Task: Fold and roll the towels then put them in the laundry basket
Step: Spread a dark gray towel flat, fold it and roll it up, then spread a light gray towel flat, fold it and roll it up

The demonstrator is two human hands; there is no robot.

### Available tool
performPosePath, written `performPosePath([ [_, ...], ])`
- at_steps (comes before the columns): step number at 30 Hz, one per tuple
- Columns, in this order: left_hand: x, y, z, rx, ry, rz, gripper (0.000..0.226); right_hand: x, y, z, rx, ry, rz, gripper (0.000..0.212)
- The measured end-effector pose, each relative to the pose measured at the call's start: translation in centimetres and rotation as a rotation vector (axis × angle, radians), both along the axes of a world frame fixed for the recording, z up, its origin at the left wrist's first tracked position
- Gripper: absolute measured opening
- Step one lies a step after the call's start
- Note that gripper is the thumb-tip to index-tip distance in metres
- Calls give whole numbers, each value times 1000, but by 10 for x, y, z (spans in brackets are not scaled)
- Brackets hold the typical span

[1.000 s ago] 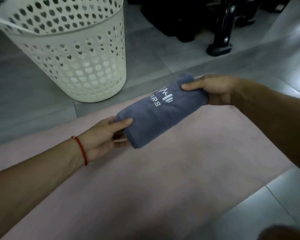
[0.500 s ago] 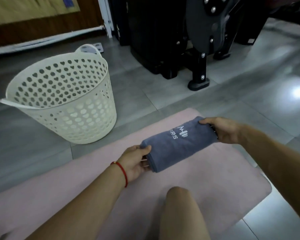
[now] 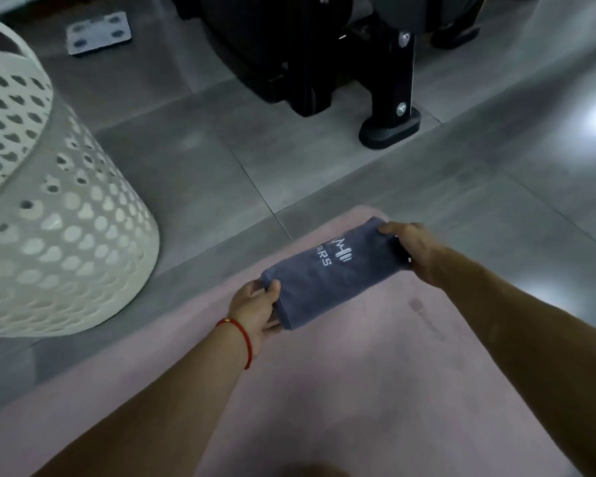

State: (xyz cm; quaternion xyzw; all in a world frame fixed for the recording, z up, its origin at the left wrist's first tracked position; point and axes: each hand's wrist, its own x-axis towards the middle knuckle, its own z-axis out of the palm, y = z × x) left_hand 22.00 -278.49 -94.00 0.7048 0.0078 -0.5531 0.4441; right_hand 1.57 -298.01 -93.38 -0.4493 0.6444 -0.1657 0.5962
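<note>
Your left hand [image 3: 255, 311] pinches the near-left end of the rolled grey towel [image 3: 327, 280]; your right hand [image 3: 413, 251] grips the far-right end. Its long axis runs between them, above the pink mat [image 3: 375, 390]. The laundry basket [image 3: 59, 235] stands to the left, nearer your left hand.

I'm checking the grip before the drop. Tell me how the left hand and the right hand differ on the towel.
The left hand holds the near end of the rolled grey towel; the right hand holds the far end. The left wrist wears a red string bracelet; the right wrist is bare. The left hand is nearer the white laundry basket; the right is nearer the black machine foot. Both grip with the thumb on top, above the pink mat.
</note>
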Motion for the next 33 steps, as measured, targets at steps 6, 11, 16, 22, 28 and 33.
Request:
performPosePath([
  [6,6,-70,-45,26,1,28,11,23,-62,-58,-348,289,293,34],
  [11,11,-104,-77,79,-60,67,4,35,-81,-93,-465,459,432,41],
  [16,17,-103,-100,167,-850,-332,48,36,-64,-104,-717,678,502,52],
  [22,13,-85,-95,20,-1502,-1171,46,37,-24,-114,-837,857,1046,77],
  [28,13,-53,-60,64,-1214,-1117,58,60,17,-80,-887,773,1014,70],
  [33,49,90,-48,354,-1005,-935,71,109,186,-74,-891,471,1154,79],
])
